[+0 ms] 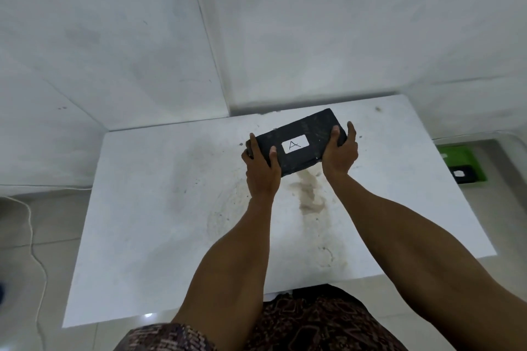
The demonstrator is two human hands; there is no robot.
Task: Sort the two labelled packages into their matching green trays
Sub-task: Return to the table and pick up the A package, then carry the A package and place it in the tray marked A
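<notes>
A black package [309, 129] with a white label marked "A" is gripped at both ends over the far part of the white table [159, 208]. My left hand [261, 164] clasps its left end and my right hand [340, 152] clasps its right end, thumbs on top. Whether the package rests on the table or is lifted off it I cannot tell. A green tray [456, 154] lies on the floor beyond the table's right edge. Inside that tray is a second black package [464, 174] with a white label that I cannot read.
White walls meet in a corner just behind the table. A thin white cable [31, 236] runs across the tiled floor on the left. The tabletop has brownish stains [309, 194] near the middle. Only one green tray is in view.
</notes>
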